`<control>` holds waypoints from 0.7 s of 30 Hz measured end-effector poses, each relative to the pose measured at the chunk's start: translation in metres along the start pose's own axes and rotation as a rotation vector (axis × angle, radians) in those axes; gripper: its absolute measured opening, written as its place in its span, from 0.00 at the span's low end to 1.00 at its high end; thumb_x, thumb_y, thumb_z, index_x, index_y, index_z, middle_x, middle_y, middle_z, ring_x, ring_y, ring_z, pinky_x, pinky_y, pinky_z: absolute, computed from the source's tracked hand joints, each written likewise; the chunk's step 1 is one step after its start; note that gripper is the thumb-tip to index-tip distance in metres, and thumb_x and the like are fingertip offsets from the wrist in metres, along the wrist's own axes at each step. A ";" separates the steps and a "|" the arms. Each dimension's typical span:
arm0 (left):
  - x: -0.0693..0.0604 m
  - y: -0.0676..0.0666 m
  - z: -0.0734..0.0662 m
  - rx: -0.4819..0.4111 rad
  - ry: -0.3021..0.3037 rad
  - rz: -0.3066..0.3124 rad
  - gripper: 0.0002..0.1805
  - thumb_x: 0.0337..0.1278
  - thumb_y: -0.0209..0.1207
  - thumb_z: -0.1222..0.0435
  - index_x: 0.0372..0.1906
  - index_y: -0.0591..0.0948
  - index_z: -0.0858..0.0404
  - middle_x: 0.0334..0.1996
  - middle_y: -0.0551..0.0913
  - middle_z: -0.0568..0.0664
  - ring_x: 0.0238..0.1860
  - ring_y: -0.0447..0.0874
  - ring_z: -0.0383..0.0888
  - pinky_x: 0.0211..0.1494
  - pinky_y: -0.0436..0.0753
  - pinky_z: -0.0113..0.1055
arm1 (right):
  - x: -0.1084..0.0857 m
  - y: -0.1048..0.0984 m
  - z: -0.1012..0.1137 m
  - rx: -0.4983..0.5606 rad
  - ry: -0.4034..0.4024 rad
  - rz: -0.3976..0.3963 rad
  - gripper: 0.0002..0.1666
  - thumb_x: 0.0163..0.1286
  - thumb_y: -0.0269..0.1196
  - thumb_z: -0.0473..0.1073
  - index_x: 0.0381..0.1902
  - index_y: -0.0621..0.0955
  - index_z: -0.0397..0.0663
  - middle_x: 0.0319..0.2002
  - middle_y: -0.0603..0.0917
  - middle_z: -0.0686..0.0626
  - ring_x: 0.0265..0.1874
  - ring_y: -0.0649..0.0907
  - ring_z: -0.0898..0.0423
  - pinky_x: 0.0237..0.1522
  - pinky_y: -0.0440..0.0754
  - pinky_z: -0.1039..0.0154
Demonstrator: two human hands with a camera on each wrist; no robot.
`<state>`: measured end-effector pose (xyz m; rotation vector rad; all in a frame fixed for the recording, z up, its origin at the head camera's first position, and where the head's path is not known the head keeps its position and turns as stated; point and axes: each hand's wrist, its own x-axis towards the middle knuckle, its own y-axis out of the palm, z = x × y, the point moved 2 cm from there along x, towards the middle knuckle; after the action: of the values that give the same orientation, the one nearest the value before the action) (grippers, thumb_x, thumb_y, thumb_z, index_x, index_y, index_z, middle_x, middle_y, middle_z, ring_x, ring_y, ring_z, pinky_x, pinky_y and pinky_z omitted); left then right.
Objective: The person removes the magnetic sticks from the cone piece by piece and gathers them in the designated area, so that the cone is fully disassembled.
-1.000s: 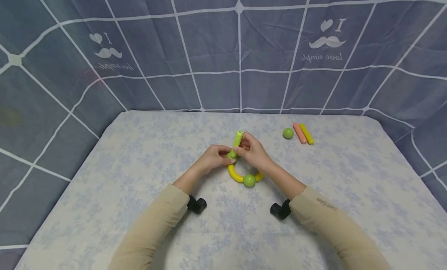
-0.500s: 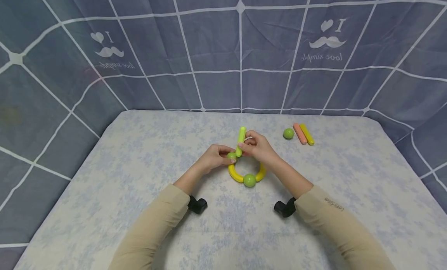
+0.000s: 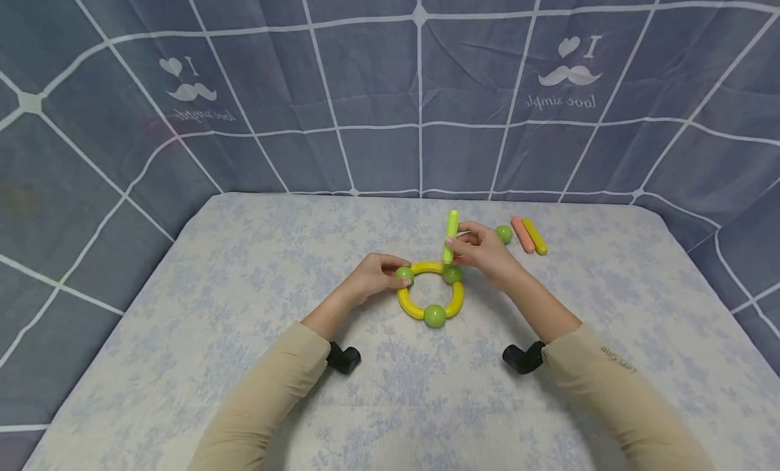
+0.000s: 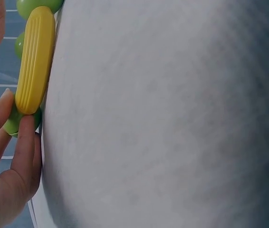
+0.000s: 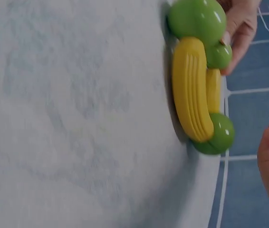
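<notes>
Pinching the left green ball at ten o'clock between thumb and fingers, the left hand likely steadies the yellow-and-green ring on the table. The right hand grips a lime stick roughly upright, seemingly so its lower end is exposed just above the right green ball at two o'clock; farther toward two, a loose green ball, pink stick and yellow stick lie apparently aside for room.

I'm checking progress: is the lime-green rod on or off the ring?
Off: the right hand holds the lime-green rod, apart from the ring in the right wrist view.
</notes>
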<state>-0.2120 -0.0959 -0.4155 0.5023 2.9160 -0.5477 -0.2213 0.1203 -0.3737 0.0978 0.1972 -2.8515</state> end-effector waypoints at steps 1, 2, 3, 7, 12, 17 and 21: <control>0.000 0.000 0.000 0.002 -0.003 0.001 0.20 0.51 0.64 0.73 0.52 0.79 0.68 0.47 0.78 0.57 0.39 0.75 0.43 0.40 0.79 0.30 | 0.000 -0.005 0.001 0.004 0.009 -0.006 0.23 0.69 0.56 0.37 0.59 0.67 0.33 0.36 0.77 0.50 0.32 0.81 0.61 0.49 0.78 0.54; 0.000 0.000 0.000 0.003 -0.003 0.002 0.20 0.52 0.64 0.73 0.53 0.79 0.68 0.47 0.78 0.57 0.39 0.75 0.43 0.40 0.79 0.30 | -0.001 -0.010 0.001 0.005 0.016 -0.015 0.23 0.69 0.56 0.37 0.59 0.67 0.33 0.36 0.77 0.50 0.32 0.81 0.61 0.49 0.78 0.55; 0.000 0.000 0.000 0.005 -0.003 0.002 0.20 0.52 0.64 0.73 0.53 0.79 0.68 0.47 0.78 0.57 0.39 0.75 0.43 0.40 0.79 0.30 | -0.001 -0.015 0.002 -0.004 0.022 -0.022 0.24 0.69 0.56 0.38 0.60 0.66 0.33 0.36 0.76 0.50 0.32 0.81 0.61 0.49 0.78 0.56; 0.000 -0.001 -0.001 0.009 0.002 0.000 0.20 0.52 0.64 0.72 0.52 0.79 0.68 0.47 0.78 0.56 0.39 0.74 0.43 0.40 0.79 0.29 | -0.004 -0.035 0.009 -0.054 0.010 -0.049 0.27 0.69 0.57 0.39 0.61 0.66 0.31 0.37 0.76 0.50 0.32 0.81 0.62 0.46 0.80 0.61; 0.001 -0.001 -0.003 0.007 -0.002 0.001 0.20 0.52 0.63 0.72 0.52 0.79 0.68 0.47 0.78 0.56 0.40 0.75 0.43 0.40 0.79 0.29 | -0.008 -0.054 0.016 -0.116 -0.018 -0.069 0.29 0.69 0.57 0.41 0.64 0.65 0.33 0.39 0.75 0.49 0.33 0.81 0.63 0.46 0.80 0.62; 0.000 -0.001 -0.004 0.011 -0.004 0.004 0.20 0.52 0.63 0.72 0.53 0.79 0.68 0.48 0.78 0.56 0.40 0.75 0.44 0.40 0.79 0.29 | -0.014 -0.072 0.019 -0.140 -0.007 -0.107 0.34 0.69 0.57 0.46 0.67 0.62 0.34 0.39 0.74 0.50 0.33 0.81 0.66 0.37 0.80 0.71; 0.000 -0.001 -0.002 0.004 -0.003 0.002 0.20 0.52 0.63 0.72 0.53 0.79 0.68 0.47 0.78 0.55 0.40 0.76 0.44 0.40 0.79 0.30 | -0.019 -0.088 0.022 -0.153 0.001 -0.146 0.36 0.70 0.56 0.48 0.67 0.60 0.33 0.38 0.73 0.51 0.31 0.80 0.66 0.32 0.78 0.74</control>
<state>-0.2122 -0.0961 -0.4132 0.5043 2.9114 -0.5535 -0.2290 0.2061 -0.3391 0.0555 0.4385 -2.9682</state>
